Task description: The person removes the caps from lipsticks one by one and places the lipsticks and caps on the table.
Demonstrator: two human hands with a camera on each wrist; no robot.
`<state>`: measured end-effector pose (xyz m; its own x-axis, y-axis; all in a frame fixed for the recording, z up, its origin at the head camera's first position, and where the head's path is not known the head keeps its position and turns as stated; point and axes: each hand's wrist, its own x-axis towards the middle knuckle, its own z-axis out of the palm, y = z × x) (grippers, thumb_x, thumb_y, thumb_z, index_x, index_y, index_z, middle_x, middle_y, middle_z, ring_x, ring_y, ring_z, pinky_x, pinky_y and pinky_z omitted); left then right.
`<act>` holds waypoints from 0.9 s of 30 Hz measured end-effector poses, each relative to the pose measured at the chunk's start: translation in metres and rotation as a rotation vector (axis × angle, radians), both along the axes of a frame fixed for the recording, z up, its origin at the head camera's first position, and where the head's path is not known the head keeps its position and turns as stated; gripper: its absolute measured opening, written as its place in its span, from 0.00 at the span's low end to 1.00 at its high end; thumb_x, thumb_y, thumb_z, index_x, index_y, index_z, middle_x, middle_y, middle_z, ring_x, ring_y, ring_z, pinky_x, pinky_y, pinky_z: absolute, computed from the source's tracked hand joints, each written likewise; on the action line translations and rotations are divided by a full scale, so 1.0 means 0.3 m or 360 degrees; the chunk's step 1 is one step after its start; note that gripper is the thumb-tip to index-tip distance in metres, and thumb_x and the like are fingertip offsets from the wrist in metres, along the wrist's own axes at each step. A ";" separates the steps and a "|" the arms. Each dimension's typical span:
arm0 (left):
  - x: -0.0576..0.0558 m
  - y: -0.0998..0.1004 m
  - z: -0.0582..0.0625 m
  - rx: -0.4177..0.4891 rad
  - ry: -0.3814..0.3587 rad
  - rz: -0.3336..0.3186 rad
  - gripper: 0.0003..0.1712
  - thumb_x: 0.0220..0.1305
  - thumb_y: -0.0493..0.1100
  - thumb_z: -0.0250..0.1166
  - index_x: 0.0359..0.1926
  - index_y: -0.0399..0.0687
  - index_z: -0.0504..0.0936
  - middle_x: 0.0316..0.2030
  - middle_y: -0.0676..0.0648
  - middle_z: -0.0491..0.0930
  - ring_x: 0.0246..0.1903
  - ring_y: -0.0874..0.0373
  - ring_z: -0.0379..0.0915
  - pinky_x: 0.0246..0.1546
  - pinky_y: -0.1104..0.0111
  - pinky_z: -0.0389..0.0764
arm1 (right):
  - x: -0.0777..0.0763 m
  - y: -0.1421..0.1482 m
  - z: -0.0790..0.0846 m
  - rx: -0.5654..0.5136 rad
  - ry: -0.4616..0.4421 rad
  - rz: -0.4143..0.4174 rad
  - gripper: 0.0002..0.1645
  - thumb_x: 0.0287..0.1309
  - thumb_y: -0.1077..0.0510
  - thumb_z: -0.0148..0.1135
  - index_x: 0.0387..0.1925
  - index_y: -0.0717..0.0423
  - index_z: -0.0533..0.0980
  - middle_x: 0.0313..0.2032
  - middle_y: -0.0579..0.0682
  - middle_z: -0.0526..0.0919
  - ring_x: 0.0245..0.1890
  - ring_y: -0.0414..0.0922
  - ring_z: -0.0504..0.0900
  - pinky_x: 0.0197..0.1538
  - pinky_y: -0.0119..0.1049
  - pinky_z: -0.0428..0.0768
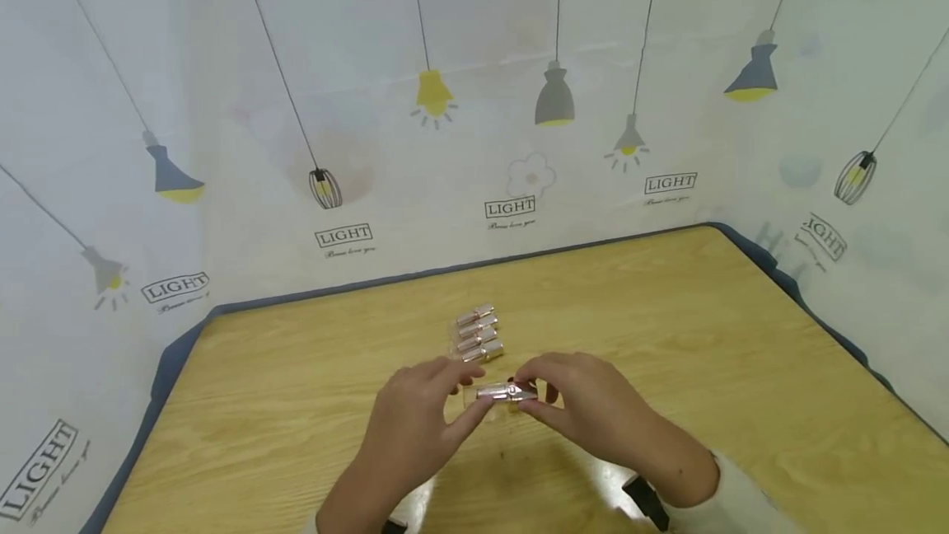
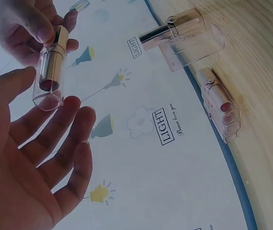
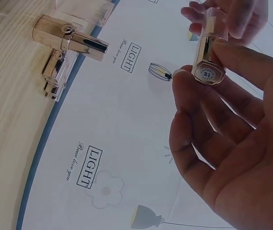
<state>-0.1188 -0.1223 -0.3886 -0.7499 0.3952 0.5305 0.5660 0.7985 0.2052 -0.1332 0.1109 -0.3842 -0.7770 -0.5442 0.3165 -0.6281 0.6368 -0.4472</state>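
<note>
The left hand [image 1: 418, 410] has its fingers apart, loosely framing the clear end of the lipstick tube [image 1: 498, 392]; whether the thumb tip touches it or sits just beside, I cannot tell. Beyond those fingers, four similar tubes [image 1: 479, 326] lie in a row on the counter [image 1: 667, 336]. The lipstick tube spans the gap between both sets of fingers, raised off the counter, its clear cap [image 2: 47, 101] toward the left ones. On the right, the right hand [image 1: 600, 410] has thumb and index clamped on the metallic base.

For this two-handed step, a firm right pinch seems best, with the left thumb and index meeting gently on opposite sides of the cap. Any push or pull should follow the tube's length; sideways force could make the smooth plastic slip.
</note>
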 end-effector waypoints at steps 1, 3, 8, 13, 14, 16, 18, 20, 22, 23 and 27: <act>-0.003 -0.001 -0.005 -0.0012 0.0013 -0.0021 0.16 0.58 0.57 0.73 0.44 0.59 0.86 0.33 0.60 0.85 0.31 0.67 0.79 0.36 0.67 0.80 | -0.001 0.000 0.001 0.0004 0.0000 0.0001 0.12 0.58 0.53 0.72 0.44 0.47 0.82 0.38 0.38 0.86 0.29 0.31 0.78 0.32 0.25 0.77; -0.009 -0.002 -0.013 -0.0040 0.0026 -0.0068 0.16 0.56 0.56 0.75 0.43 0.59 0.86 0.32 0.60 0.85 0.29 0.69 0.78 0.33 0.69 0.79 | -0.001 0.001 0.003 0.0009 -0.0005 -0.0001 0.12 0.58 0.54 0.72 0.44 0.48 0.82 0.39 0.38 0.86 0.29 0.31 0.78 0.32 0.25 0.76; -0.016 -0.002 -0.023 -0.0105 -0.0007 -0.0114 0.15 0.53 0.56 0.77 0.41 0.60 0.87 0.31 0.61 0.84 0.26 0.71 0.75 0.29 0.73 0.76 | -0.004 0.003 0.002 0.0011 -0.0013 0.0006 0.12 0.59 0.54 0.71 0.44 0.49 0.82 0.39 0.39 0.86 0.28 0.30 0.77 0.31 0.24 0.76; -0.012 0.000 -0.023 -0.0136 -0.0110 -0.0129 0.14 0.54 0.55 0.76 0.40 0.58 0.87 0.30 0.61 0.81 0.24 0.71 0.73 0.26 0.78 0.72 | -0.005 0.000 -0.005 0.0008 -0.0051 0.0050 0.12 0.59 0.54 0.71 0.44 0.49 0.82 0.40 0.39 0.86 0.27 0.28 0.74 0.30 0.24 0.75; -0.010 0.000 -0.024 -0.0140 -0.0125 -0.0136 0.14 0.55 0.55 0.76 0.40 0.58 0.87 0.30 0.61 0.81 0.24 0.71 0.73 0.26 0.78 0.72 | -0.004 -0.001 -0.007 0.0014 -0.0066 0.0064 0.12 0.59 0.54 0.71 0.44 0.49 0.82 0.40 0.39 0.86 0.27 0.28 0.74 0.30 0.23 0.75; -0.007 0.001 -0.026 -0.0155 -0.0139 -0.0148 0.13 0.55 0.55 0.76 0.40 0.58 0.87 0.31 0.61 0.82 0.24 0.72 0.72 0.26 0.78 0.73 | -0.001 -0.003 -0.011 0.0042 -0.0083 0.0087 0.12 0.59 0.54 0.71 0.45 0.50 0.82 0.39 0.39 0.85 0.26 0.29 0.74 0.29 0.23 0.74; -0.004 0.003 -0.028 -0.0174 -0.0123 -0.0156 0.13 0.55 0.55 0.76 0.40 0.59 0.87 0.32 0.61 0.82 0.24 0.71 0.71 0.27 0.76 0.73 | 0.002 -0.004 -0.013 0.0075 -0.0077 0.0097 0.12 0.58 0.54 0.72 0.44 0.49 0.83 0.36 0.38 0.83 0.25 0.30 0.73 0.28 0.23 0.73; -0.004 0.004 -0.030 -0.0192 -0.0086 -0.0161 0.13 0.54 0.54 0.76 0.40 0.60 0.87 0.33 0.62 0.81 0.24 0.71 0.71 0.28 0.74 0.74 | 0.003 -0.005 -0.012 0.0111 -0.0060 0.0099 0.12 0.56 0.54 0.74 0.42 0.48 0.83 0.33 0.38 0.81 0.24 0.30 0.71 0.28 0.23 0.71; -0.003 0.005 -0.032 -0.0208 -0.0065 -0.0170 0.13 0.54 0.54 0.76 0.40 0.60 0.86 0.33 0.62 0.81 0.25 0.70 0.70 0.29 0.73 0.75 | 0.005 -0.006 -0.011 0.0140 -0.0052 0.0091 0.10 0.54 0.53 0.75 0.38 0.47 0.84 0.31 0.37 0.80 0.24 0.29 0.70 0.27 0.24 0.70; -0.003 0.006 -0.033 -0.0215 -0.0057 -0.0176 0.13 0.54 0.54 0.76 0.40 0.60 0.86 0.33 0.62 0.81 0.25 0.70 0.70 0.29 0.73 0.75 | 0.006 -0.007 -0.011 0.0149 -0.0053 0.0087 0.10 0.53 0.53 0.76 0.37 0.46 0.84 0.31 0.37 0.79 0.24 0.29 0.69 0.27 0.24 0.70; -0.004 0.009 -0.029 -0.0228 -0.0080 -0.0209 0.13 0.54 0.54 0.76 0.40 0.60 0.87 0.33 0.61 0.82 0.25 0.70 0.70 0.30 0.72 0.76 | 0.005 -0.007 -0.007 0.0183 -0.0112 0.0085 0.09 0.52 0.51 0.77 0.33 0.45 0.84 0.29 0.36 0.78 0.24 0.28 0.67 0.26 0.24 0.69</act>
